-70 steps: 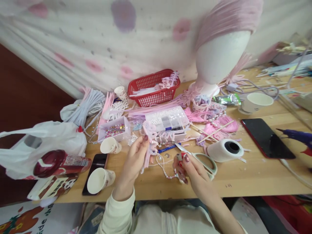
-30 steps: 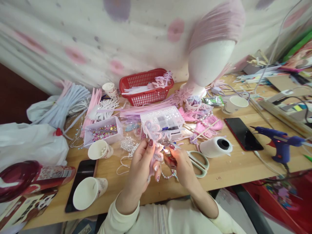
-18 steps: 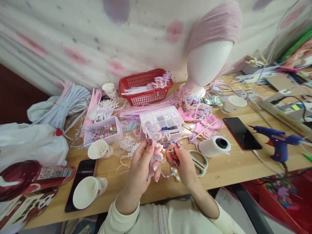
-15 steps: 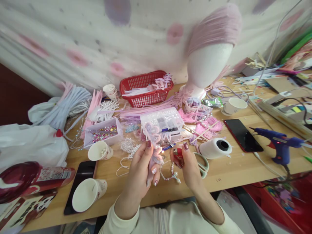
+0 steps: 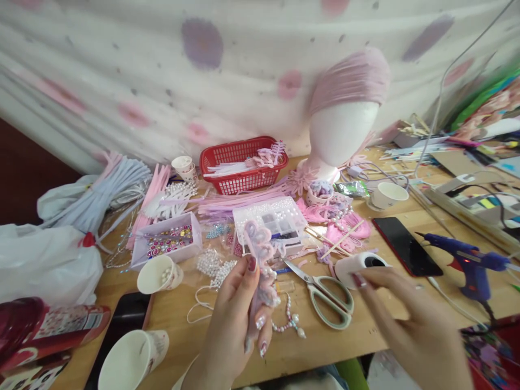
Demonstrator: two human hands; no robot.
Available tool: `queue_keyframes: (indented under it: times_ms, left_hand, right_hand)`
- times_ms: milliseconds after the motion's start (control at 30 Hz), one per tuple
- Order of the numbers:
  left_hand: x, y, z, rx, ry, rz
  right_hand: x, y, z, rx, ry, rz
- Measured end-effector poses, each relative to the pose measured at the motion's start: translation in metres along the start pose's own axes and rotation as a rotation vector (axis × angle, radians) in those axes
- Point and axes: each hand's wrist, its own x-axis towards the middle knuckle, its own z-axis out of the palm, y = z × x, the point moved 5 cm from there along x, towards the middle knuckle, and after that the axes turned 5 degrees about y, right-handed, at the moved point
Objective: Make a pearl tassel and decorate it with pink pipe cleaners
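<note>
Upright in my left hand (image 5: 239, 319) is a pink and lilac pipe-cleaner flower stem (image 5: 260, 244); the fingers pinch it and wrap round its lower part. My right hand (image 5: 414, 319), blurred by motion, passes in front of the white thread spool (image 5: 349, 266). Its fingers are stretched out and no object shows in them. Between the two hands lie scissors (image 5: 325, 292) with pale green handles, blades pointing back left. A bead strand with pearls (image 5: 290, 324) rests just right of the stem.
A bead box (image 5: 268, 208), a red basket (image 5: 244, 181) and a tray of gems (image 5: 195, 230) stand behind. Paper cups (image 5: 134, 352) and a phone (image 5: 117, 325) are at left. Right are another phone (image 5: 406, 246) and a blue glue gun (image 5: 471, 260). A foam head (image 5: 341, 130) stands at the back.
My right hand has moved right, away from the stem. The red lighter with its flame no longer shows in it. The scissors are now in full view. My left hand still holds the stem.
</note>
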Motion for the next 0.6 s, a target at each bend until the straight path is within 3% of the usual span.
queue_keyframes:
  times_ms: [100,167,233,333,467,600]
  left_hand:
    - [-0.003,0.000,0.002,0.004,-0.008,-0.023]
    - [-0.005,0.001,0.004,0.004,-0.019,-0.024]
    - [-0.005,0.001,0.004,0.005,-0.012,-0.016]
    - [-0.004,0.000,-0.002,-0.001,0.043,0.000]
    - [-0.001,0.000,-0.009,-0.014,0.107,0.012]
    - [0.000,0.001,-0.013,-0.033,0.138,0.006]
  right_hand:
    - [0.024,0.055,-0.027,-0.294,0.041,0.340]
    - [0.042,0.084,-0.021,-0.354,-0.128,0.477]
    - [0.059,0.102,-0.003,-0.305,-0.328,0.537]
    - [0.079,0.115,0.022,-0.239,-0.456,0.566]
    - [0.089,0.129,0.044,-0.208,-0.531,0.607]
    - [0.091,0.139,0.055,-0.164,-0.519,0.651]
